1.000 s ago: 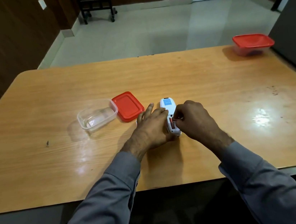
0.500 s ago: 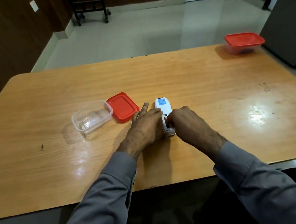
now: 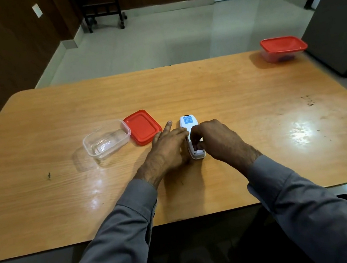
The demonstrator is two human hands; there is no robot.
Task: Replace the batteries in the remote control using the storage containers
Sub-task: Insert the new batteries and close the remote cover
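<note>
Fingertips of the right hand [image 3: 213,139] curl into the remote control [image 3: 192,137] battery bay; whether they pinch a battery cannot be told. Left hand [image 3: 170,147] lies flat, fingers spread, bracing its left side. A slip could flick a cell past the open clear container [image 3: 108,143] left of both hands.

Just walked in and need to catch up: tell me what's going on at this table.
A person in grey sleeves is working on a white remote control lying back-up on the wooden table. The left hand steadies it from the side while the right hand picks at its near end, where the battery bay appears open. An open clear container sits to the left with its red lid beside it. A second, closed red-lidded container stands at the far right corner.
</note>
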